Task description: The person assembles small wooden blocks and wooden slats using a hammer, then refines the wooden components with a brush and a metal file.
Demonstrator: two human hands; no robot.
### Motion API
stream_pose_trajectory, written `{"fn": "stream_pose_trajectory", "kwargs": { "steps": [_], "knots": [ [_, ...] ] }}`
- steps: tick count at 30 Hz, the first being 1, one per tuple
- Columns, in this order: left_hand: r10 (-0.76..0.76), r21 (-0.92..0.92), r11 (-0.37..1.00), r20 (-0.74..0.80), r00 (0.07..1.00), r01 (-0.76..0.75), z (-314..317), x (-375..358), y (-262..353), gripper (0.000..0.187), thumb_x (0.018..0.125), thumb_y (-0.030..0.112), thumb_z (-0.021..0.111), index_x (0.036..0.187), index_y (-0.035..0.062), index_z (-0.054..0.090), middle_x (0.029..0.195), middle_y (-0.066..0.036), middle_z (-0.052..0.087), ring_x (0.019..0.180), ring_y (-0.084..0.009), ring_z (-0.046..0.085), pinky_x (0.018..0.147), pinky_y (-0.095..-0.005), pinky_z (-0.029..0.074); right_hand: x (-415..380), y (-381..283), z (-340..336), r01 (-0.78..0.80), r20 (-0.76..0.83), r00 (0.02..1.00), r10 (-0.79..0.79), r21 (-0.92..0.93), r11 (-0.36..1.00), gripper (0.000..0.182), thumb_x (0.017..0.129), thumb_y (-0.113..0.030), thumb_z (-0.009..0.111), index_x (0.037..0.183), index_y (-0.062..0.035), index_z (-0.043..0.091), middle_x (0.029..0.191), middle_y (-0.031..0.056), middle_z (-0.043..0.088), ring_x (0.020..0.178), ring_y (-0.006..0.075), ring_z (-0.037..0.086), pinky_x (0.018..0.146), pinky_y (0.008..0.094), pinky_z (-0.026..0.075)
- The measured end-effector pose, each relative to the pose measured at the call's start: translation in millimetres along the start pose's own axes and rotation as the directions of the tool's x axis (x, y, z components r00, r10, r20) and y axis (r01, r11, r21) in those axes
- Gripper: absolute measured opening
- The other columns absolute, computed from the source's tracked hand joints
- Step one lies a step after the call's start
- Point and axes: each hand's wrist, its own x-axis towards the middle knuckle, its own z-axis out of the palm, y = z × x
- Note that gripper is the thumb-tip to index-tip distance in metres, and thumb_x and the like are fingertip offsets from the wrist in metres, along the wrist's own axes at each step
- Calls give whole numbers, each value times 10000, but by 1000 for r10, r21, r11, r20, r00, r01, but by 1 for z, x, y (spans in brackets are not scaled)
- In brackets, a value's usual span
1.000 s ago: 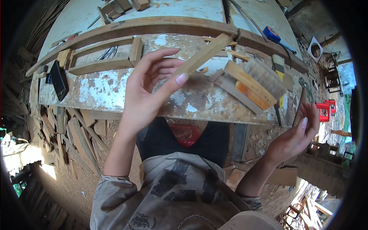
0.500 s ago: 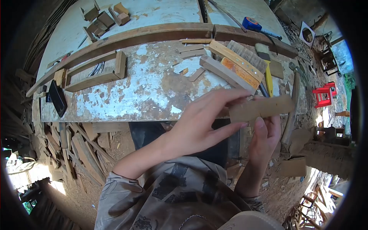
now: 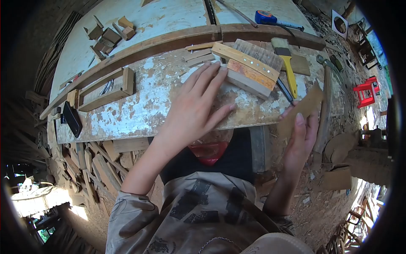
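Observation:
My right hand [image 3: 301, 129] grips a folded piece of brown sandpaper [image 3: 305, 112] off the front right corner of the workbench, thumb on its near face. My left hand [image 3: 192, 101] is stretched out over the bench with its fingers extended, fingertips right at the left end of a small wooden piece [image 3: 247, 82]. That piece is built of joined strips: a grey one in front, an orange-brown one in the middle, and a pale one with several nail heads. Behind it leans a grey ribbed wooden piece [image 3: 260, 53].
A yellow-handled brush [image 3: 289, 72], a hammer [image 3: 326, 80] and a blue tape measure [image 3: 266, 17] lie right. A long wooden beam [image 3: 139, 51] crosses the bench. Left are a wooden box with nails [image 3: 108, 95] and a black phone [image 3: 72, 119]. Small wooden brackets [image 3: 105, 40] stand behind.
My left hand has let go of the sandpaper and reached forward and left to the wooden piece. My right hand keeps the sandpaper, now tilted more upright and slightly farther right.

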Motion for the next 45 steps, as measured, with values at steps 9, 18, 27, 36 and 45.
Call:
{"fn": "stream_pose_trajectory", "kwargs": {
  "steps": [9,18,27,36,45],
  "knots": [
    [-62,-8,998,-17,998,62,0,-2,-12,697,1004,396,768,1571,65,536,1588,-211,522,1428,-433,532,1189,-521,447,23,-5,16,-22,-57,998,4,-304,952,278,1101,-216,691,1273,-27,582,1028,28,602,954,97,581,891,277,473],
    [-252,-306,921,-5,968,239,-4,11,-28,711,975,378,821,1545,41,561,1434,-227,670,1365,-402,633,1160,-499,492,40,2,34,-56,-73,997,27,-430,901,395,1005,-208,833,1251,-28,581,1072,37,624,963,91,593,870,269,488],
    [-292,-432,860,20,956,271,-8,15,-25,713,967,342,845,1542,21,572,1439,-227,677,1371,-345,644,1154,-461,501,36,12,27,-45,-56,998,24,-416,908,401,1007,-227,831,1254,-23,589,1088,48,638,965,105,596,886,283,489],
    [-413,-661,669,50,909,340,3,44,-45,664,1099,514,639,1451,-47,585,1361,-247,701,1256,-274,666,1082,-395,505,44,14,32,37,-65,996,-54,-237,971,343,1129,-208,629,1394,4,576,1386,146,663,1291,184,611,1142,356,445],
    [-473,-836,396,169,865,379,0,57,-39,618,1169,488,478,1526,-7,578,1413,-157,685,1328,-220,651,1216,-369,430,43,3,37,13,32,999,-10,-90,996,564,1150,-213,546,1606,77,384,1630,243,515,1536,276,480,1287,416,343]
  ]
}}
